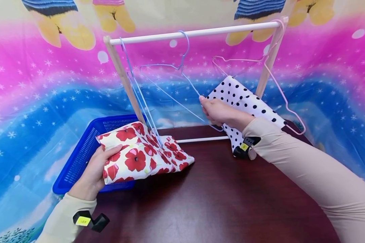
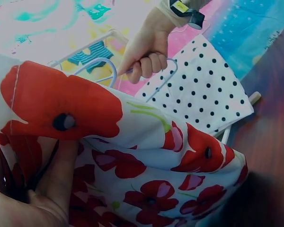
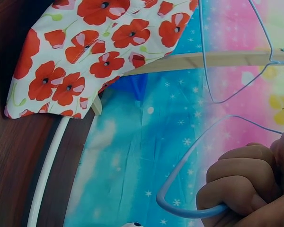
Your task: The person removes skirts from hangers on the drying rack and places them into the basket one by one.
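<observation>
I have the right hand point(image 1: 217, 111) gripping a blue hanger point(image 1: 190, 83) right of centre and the left hand point(image 1: 94, 168) pinching flowered cloth point(image 1: 140, 158) lower left, apparently mid-hanging, next likely needing both brought together.

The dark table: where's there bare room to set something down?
The front middle of the table, between the flowered cloth and the right sleeve, looks bare. It's crowded at back left, around the blue basket, and back right, by the polka-dot cloth.

The left cloth point(image 1: 140, 158) was patterned with red flowers on white, the right cloth point(image 1: 246, 101) with black dots on white. The middle hanger point(image 1: 183, 60) was coloured pale blue, the right hanger point(image 1: 243, 60) pink, the basket point(image 1: 79, 158) blue, the worktop point(image 1: 216, 199) reddish brown.
</observation>
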`<action>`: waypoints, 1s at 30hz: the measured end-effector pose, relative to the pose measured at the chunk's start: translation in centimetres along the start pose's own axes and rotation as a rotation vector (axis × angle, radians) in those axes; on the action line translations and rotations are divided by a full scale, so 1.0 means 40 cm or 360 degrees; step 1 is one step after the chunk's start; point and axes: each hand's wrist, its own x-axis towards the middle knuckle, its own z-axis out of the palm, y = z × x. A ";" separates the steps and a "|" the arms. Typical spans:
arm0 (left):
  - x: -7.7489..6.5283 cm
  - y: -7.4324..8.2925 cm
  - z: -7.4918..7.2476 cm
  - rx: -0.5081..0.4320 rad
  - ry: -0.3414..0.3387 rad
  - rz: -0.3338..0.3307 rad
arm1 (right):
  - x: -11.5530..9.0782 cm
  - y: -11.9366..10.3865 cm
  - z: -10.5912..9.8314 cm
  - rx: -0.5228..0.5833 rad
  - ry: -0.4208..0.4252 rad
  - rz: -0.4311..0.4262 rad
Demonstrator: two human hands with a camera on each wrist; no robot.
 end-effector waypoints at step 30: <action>-0.039 0.090 -0.054 -0.0339 -0.0101 0.0304 | 0.008 -0.036 0.027 -0.0035 -0.0076 0.0044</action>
